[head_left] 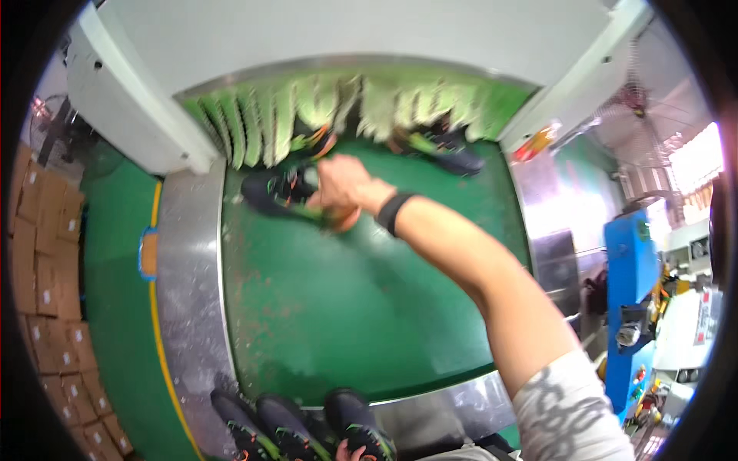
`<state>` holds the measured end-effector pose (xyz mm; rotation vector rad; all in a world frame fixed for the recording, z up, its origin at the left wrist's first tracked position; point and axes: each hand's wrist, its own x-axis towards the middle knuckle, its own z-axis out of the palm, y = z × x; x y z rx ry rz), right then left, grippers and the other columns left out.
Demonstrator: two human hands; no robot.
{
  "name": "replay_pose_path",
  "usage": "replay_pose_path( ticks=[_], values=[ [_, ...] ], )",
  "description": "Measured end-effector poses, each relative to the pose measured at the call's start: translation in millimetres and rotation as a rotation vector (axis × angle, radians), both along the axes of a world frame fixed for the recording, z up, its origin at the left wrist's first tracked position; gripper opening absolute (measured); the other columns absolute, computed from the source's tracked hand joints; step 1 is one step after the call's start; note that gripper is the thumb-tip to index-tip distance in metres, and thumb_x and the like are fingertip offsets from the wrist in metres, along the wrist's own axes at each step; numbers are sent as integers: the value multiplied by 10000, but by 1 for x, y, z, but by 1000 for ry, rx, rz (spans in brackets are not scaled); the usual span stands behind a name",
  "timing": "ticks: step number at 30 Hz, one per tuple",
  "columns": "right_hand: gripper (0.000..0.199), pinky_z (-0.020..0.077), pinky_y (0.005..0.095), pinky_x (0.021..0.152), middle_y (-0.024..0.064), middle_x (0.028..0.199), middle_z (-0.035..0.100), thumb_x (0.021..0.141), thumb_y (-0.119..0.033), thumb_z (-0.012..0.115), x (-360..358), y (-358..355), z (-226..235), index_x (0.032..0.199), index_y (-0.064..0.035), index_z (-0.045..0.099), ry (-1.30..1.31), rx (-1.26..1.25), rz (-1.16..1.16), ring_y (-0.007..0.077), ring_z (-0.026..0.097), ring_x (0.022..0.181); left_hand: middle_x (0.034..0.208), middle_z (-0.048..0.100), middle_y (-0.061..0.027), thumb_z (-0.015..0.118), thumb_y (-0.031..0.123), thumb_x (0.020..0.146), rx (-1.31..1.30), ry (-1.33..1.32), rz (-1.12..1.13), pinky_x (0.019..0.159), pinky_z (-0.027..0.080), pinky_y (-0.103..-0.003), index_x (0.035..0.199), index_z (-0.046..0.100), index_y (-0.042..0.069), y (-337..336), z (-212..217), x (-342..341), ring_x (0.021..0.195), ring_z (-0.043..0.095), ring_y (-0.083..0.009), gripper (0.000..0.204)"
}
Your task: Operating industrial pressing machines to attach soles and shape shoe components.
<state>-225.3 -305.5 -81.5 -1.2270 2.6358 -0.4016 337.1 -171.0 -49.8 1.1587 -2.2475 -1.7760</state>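
My right hand (344, 183), with a black band on its wrist, reaches far forward and is closed round the heel end of a black sneaker (269, 192) with green and orange trim. This sneaker is at the green conveyor belt (369, 323), toe to the left; motion blurs it slightly. At the bottom edge, my left hand (350, 452) shows only its fingers, closed on another black sneaker (352, 419). Two more sneakers, a left one (311, 140) and a right one (446, 148), lie partly under the pale strip curtain (369, 115).
Two dark sneakers (265, 422) stand on the metal front ledge beside my left hand. A white machine housing (346, 27) spans the far side. Metal side rails (188, 284) border the belt. Cardboard boxes (54, 269) are stacked at left; blue equipment (630, 261) stands at right.
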Motion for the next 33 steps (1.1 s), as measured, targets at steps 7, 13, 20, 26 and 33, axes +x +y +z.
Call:
replay_pose_path(
  ticks=[7,13,20,26,33],
  values=[
    [505,484,332,908,107,1093,652,852,-307,687,211,268,19,1206,36,574,-961,-714,-598,169,608,1001,1421,281,-237,739,75,684,-154,-41,-402,974,410,-422,1425,299,58,-33,-1,-20,1258,369,-373,862],
    [556,478,290,886,80,1109,650,788,-331,764,403,423,142,1195,4,589,-1106,-795,-1214,122,588,1019,1530,180,-230,761,368,758,-315,180,-666,1159,176,-428,1496,-3,14,-41,36,-86,1433,159,-319,1120],
    [746,458,368,887,170,1143,611,737,-266,756,483,469,196,1343,5,414,-296,-984,-629,217,585,1013,1433,377,-208,494,311,939,500,426,-1046,1045,384,-406,1453,205,-21,123,99,-159,1254,451,-327,677],
    [692,473,320,814,133,1094,593,780,-225,706,600,605,161,1334,33,379,-303,-1213,-880,151,558,989,1388,432,-189,480,257,935,585,261,-1280,990,430,-401,1408,303,-36,265,133,-82,1171,520,-318,584],
    [626,498,294,880,140,1195,587,779,-43,676,821,765,182,1340,16,404,-398,-2038,-1269,188,624,999,1476,293,-266,564,24,837,971,277,-1607,1129,260,-436,1488,132,6,497,155,23,1368,332,-354,782]
  ],
)
